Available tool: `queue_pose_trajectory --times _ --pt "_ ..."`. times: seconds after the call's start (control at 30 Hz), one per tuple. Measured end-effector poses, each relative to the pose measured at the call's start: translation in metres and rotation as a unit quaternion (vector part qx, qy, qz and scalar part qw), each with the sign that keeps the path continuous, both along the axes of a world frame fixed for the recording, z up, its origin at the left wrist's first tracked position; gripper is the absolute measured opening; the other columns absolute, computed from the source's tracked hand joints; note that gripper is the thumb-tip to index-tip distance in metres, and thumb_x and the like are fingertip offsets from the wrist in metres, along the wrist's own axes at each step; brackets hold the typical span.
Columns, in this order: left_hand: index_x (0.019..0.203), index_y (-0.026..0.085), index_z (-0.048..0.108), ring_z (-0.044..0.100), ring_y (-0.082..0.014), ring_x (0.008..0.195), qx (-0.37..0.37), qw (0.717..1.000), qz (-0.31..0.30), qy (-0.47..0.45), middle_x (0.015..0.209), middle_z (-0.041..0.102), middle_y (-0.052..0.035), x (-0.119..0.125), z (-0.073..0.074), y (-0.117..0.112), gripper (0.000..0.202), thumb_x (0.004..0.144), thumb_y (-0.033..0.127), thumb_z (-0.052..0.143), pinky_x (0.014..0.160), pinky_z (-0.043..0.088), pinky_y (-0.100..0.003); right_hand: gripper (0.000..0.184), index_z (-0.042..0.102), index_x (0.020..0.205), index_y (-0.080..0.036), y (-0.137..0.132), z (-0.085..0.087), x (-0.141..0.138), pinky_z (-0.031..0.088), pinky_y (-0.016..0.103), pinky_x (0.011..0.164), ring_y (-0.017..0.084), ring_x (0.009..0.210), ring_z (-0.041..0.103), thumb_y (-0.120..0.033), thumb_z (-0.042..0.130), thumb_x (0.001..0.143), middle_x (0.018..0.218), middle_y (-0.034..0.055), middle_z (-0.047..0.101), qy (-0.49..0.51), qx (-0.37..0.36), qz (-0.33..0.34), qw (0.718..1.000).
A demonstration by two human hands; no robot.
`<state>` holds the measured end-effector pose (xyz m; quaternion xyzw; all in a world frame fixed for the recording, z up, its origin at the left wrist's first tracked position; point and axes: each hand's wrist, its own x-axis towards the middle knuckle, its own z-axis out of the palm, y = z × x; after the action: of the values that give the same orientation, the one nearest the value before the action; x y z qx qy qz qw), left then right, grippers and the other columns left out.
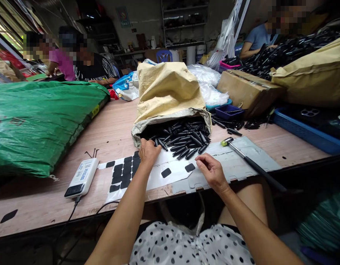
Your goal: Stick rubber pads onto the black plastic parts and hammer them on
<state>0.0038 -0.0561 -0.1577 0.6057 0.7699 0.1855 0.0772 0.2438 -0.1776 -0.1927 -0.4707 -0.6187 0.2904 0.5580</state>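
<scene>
My left hand (148,151) reaches into the edge of a pile of small black plastic tubes (186,138) that spill from a tan paper sack (167,92) lying on its side. Its fingers curl over the nearest tubes; what they hold is hidden. My right hand (211,170) rests on a grey sheet (241,154), fingers bent and pinched near a black adhesive pad (190,167). Another pad (165,172) lies between my hands. A white backing sheet with several black pads (124,173) sits left of my left hand.
A small hammer (241,156) lies on the grey sheet at right. A white power bank (82,177) with cable sits at left by a green sack (43,117). Cardboard box (247,92), blue trays (304,130) and more black parts lie beyond. Other people sit at the far ends.
</scene>
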Motion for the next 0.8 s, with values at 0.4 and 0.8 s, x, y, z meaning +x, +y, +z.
queue_pose_trajectory --times 0.4,0.8 --pt "0.095 0.024 0.068 0.06 -0.0203 0.089 0.035 0.942 -0.277 -0.186 0.089 0.069 -0.0001 0.004 0.001 -0.082 0.014 0.081 0.024 0.071 0.076 0.047 -0.03 0.038 0.07 0.115 -0.019 0.006 0.026 0.12 0.046 0.046 0.085 0.032 0.1 0.057 -0.044 0.062 0.087 0.105 0.0146 0.065 -0.397 -0.13 -0.373 0.829" --pt "0.091 0.024 0.071 0.055 -0.0213 0.091 0.013 0.918 -0.335 -0.214 0.09 0.068 0.0002 0.024 -0.02 -0.087 0.017 0.076 0.021 0.08 0.084 0.043 -0.035 0.028 0.067 0.105 -0.019 -0.008 0.031 0.101 0.051 0.041 0.084 0.028 0.096 0.064 -0.036 0.048 0.095 0.102 0.0126 0.068 -0.305 -0.052 -0.314 0.898"
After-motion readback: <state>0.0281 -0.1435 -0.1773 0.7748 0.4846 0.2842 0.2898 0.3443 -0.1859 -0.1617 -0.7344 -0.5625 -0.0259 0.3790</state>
